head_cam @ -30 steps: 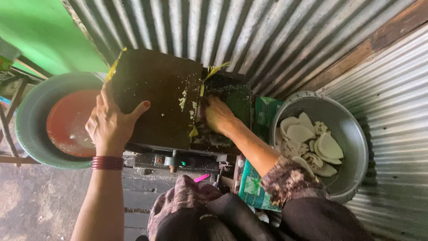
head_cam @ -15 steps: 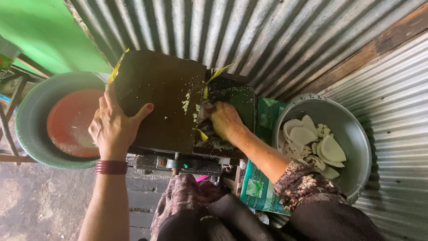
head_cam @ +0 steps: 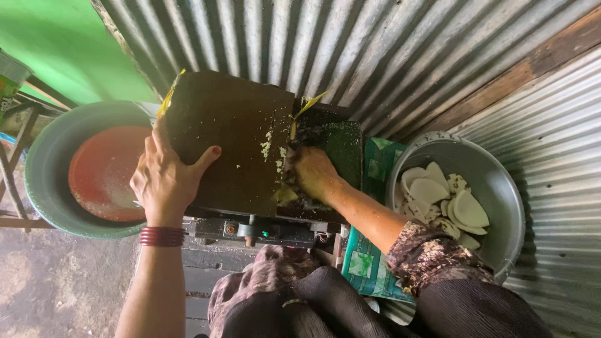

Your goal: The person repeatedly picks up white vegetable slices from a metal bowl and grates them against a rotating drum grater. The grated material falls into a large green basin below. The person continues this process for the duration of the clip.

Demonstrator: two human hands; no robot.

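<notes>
Left hand (head_cam: 166,181) spread flat on dark grater cover (head_cam: 228,141); right hand (head_cam: 313,172) at its 3 o'clock, fingers curled, grip unclear; metal basin (head_cam: 501,188) of white slices further right.

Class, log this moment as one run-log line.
left hand: flat on dark board | right hand: pressing into grater tray | metal bowl: white slices

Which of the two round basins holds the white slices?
The grey metal basin beside the right arm holds the white slices; the green basin by the left hand holds a red dish.
</notes>
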